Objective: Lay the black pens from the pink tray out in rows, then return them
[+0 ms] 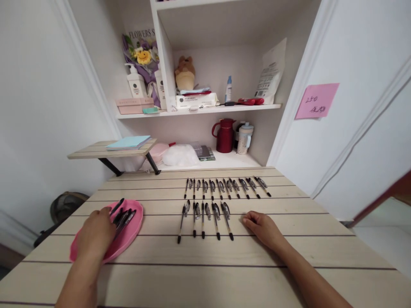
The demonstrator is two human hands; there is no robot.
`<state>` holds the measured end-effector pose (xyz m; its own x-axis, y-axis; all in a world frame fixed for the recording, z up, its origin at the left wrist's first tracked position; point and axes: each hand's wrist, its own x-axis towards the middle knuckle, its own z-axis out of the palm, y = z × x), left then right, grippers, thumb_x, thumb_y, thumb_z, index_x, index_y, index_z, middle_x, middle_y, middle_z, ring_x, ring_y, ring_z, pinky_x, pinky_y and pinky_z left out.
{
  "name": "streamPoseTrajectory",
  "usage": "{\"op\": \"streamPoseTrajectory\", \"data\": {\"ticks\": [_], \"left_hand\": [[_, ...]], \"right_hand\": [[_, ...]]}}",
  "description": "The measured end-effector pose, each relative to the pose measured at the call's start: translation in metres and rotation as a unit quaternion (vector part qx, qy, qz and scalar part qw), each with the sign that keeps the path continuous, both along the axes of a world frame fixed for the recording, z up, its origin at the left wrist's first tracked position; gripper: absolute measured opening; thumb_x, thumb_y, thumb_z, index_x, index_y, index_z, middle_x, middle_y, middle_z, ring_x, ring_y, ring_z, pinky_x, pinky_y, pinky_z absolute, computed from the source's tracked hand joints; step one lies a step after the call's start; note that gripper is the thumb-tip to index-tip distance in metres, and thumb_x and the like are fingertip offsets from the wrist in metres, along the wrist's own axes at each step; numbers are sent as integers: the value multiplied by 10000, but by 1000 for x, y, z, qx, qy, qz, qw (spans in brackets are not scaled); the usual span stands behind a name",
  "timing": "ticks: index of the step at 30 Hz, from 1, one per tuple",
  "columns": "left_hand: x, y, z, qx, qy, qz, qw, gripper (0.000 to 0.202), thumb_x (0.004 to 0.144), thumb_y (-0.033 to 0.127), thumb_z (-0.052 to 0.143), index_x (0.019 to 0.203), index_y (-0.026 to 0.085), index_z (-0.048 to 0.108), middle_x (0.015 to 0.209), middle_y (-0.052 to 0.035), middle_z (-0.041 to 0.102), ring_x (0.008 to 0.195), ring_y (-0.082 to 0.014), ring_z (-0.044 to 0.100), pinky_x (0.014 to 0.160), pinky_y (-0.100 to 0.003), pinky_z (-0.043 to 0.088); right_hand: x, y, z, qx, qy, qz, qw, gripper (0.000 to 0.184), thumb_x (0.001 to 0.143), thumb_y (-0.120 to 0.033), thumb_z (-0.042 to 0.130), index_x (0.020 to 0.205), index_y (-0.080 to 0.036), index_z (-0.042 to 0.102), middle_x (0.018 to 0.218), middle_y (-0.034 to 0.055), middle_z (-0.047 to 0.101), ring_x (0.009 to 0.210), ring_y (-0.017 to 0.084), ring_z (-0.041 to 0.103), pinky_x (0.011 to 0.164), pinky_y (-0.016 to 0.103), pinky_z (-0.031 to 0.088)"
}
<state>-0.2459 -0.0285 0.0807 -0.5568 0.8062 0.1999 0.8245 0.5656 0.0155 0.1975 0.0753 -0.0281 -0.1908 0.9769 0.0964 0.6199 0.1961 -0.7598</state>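
My left hand (95, 233) is over the pink plate (140, 214) at the left of the table, its fingers closed around a black pen (117, 206) whose end sticks out past the fingertips. Several more black pens (124, 221) lie on the plate beside the hand; my fingers hide part of them. My right hand (261, 227) rests on the table with its fingers curled in, and nothing shows in it. Between the hands, uncapped pens (203, 220) lie in two rows, each with a clear-and-black cap (207, 210) beside it. The back row (221, 189) is longer.
A small raised shelf (93, 150) with blue paper (128, 142) stands at the table's back left. Behind the table, a cabinet holds a red jug (225, 136), a pale cup (245, 139) and a white plastic bag (180, 155). A pink note (317, 101) is on the right wall.
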Motion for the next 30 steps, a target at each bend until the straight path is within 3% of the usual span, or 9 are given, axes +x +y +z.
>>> {"op": "streamPoseTrajectory", "data": {"ticks": [6, 10, 12, 14, 17, 19, 23, 26, 30], "left_hand": [[0, 4, -4, -7, -26, 10, 1000, 386, 761, 186, 353, 1096, 85, 516, 1002, -172, 587, 872, -291, 577, 674, -339, 424], [45, 10, 0, 101, -86, -91, 987, 385, 790, 279, 350, 1065, 100, 551, 1088, -169, 561, 1004, -301, 518, 793, -386, 407], [82, 14, -2, 141, -209, -198, 947, 359, 774, 288, 388, 1038, 133, 578, 1075, -120, 585, 1011, -248, 519, 854, -351, 389], [122, 17, -9, 107, -422, -264, 861, 340, 751, 312, 446, 1020, 158, 586, 994, -83, 621, 905, -202, 561, 791, -311, 422], [174, 20, -25, 10, -649, -282, 707, 336, 698, 286, 526, 989, 127, 579, 841, -76, 632, 747, -164, 574, 668, -279, 436], [199, 23, -34, -7, -717, -260, 647, 328, 687, 261, 547, 980, 116, 568, 833, -81, 622, 742, -153, 572, 659, -271, 432], [228, 33, -40, 36, -776, -173, 605, 366, 694, 287, 574, 1015, 119, 526, 874, -95, 606, 777, -153, 576, 700, -281, 442], [239, 42, -42, 65, -795, -162, 581, 324, 710, 348, 560, 948, 130, 537, 810, -70, 610, 702, -138, 576, 640, -259, 445], [244, 47, -52, 101, -795, -157, 577, 271, 683, 378, 583, 812, 143, 550, 631, 6, 568, 530, -90, 528, 509, -200, 399]], "right_hand": [[-9, -7, 11, 24, -84, -22, 996, 250, 756, -382, 455, 591, -212, 536, 565, 8, 599, 551, 161, 527, 531, 259, 318], [-36, -25, 27, 40, -214, -26, 976, 340, 792, -420, 417, 566, -201, 547, 598, 66, 626, 569, 179, 551, 517, 267, 292], [-52, -35, 31, 48, -275, -21, 960, 351, 786, -458, 424, 616, -194, 581, 646, 94, 646, 608, 204, 577, 522, 274, 293], [-64, -43, 33, 61, -318, -17, 946, 336, 789, -443, 421, 691, -179, 605, 696, 111, 659, 650, 223, 598, 540, 279, 305], [-72, -47, 32, 70, -348, -22, 934, 290, 809, -338, 388, 737, -165, 609, 738, 114, 669, 675, 222, 611, 550, 276, 306], [-72, -48, 33, 70, -346, -32, 935, 273, 810, -298, 376, 714, -171, 599, 727, 101, 671, 660, 213, 610, 532, 267, 286], [-71, -54, 41, 79, -297, -41, 951, 254, 816, -288, 369, 674, -190, 555, 645, 59, 652, 583, 180, 586, 499, 257, 238], [-76, -63, 46, 93, -240, -5, 966, 216, 810, -281, 388, 684, -195, 541, 645, 39, 647, 572, 157, 569, 504, 250, 241], [-75, -64, 50, 85, -159, 64, 982, 208, 809, -325, 405, 690, -205, 526, 663, 19, 638, 579, 143, 553, 525, 234, 281]]}}
